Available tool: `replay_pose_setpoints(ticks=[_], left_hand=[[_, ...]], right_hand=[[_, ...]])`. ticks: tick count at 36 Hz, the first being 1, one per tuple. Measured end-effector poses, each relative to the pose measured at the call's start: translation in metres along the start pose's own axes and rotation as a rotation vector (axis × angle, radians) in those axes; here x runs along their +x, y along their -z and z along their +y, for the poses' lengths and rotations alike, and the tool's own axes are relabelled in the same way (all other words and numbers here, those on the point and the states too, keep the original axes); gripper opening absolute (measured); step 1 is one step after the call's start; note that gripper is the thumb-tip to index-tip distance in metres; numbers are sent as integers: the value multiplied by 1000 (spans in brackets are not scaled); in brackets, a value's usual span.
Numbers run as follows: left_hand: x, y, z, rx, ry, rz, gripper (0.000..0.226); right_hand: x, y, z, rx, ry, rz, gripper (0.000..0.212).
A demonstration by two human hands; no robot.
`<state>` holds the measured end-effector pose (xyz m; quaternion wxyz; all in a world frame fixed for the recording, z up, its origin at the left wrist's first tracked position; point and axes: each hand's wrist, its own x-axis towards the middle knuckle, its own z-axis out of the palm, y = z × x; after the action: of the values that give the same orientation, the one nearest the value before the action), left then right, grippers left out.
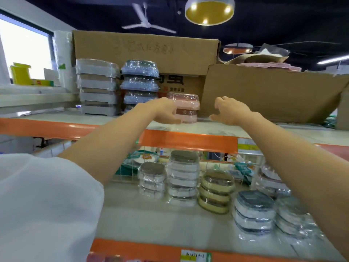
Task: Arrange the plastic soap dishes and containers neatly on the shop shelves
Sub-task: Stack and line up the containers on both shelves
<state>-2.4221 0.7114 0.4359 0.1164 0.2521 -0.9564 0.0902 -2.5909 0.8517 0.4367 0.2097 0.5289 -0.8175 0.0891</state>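
Note:
A short stack of pink wrapped soap dishes (187, 107) stands on the top shelf (113, 118). My left hand (164, 110) is against the stack's left side with curled fingers, touching it. A little to the right of the stack, my right hand (229, 110) hovers with its fingers loosely spread and nothing in it. Left of the pink stack rise a blue-grey stack (139, 82) and a grey rectangular stack (97, 86). On the lower shelf (151, 220) stand several more wrapped stacks: grey (184, 178), beige (216, 191) and blue (255, 210).
Large cardboard boxes (264, 95) crowd the back and right of the top shelf, close behind my right hand. Orange shelf edges (188, 140) run across the front. Wire baskets with small goods (143, 159) hang behind the lower shelf. A window sill with yellow items (20, 74) lies left.

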Motion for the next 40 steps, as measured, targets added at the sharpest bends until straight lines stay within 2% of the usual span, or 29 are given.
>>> replay_pose_setpoints(ticks=[3,8,15,17,21,30,35,40], left_hand=[[-9,8,10,11,-28,61,28],[-32,18,25,-21,-73,175,42],[-82,11,50,-143,-173,352,36],[-99,0,52,-117,-216,402,38],[-131,-26,54,-69,-272,459,28],[-172,-89,23,17,-122,95,39],[-181,-116,3,-9,-32,-65,50],[-178,-140,-17,-49,71,-216,47]], right_hand=[[-15,9,-6,-9,9,10,47],[-42,23,-20,-6,4,40,45],[-94,33,-47,21,10,58,45],[-110,33,-56,14,32,50,46],[-136,23,-74,20,48,10,45],[-166,-38,-107,77,77,-187,47],[-164,-77,-118,119,48,-299,56],[-155,-108,-121,214,31,-385,58]])
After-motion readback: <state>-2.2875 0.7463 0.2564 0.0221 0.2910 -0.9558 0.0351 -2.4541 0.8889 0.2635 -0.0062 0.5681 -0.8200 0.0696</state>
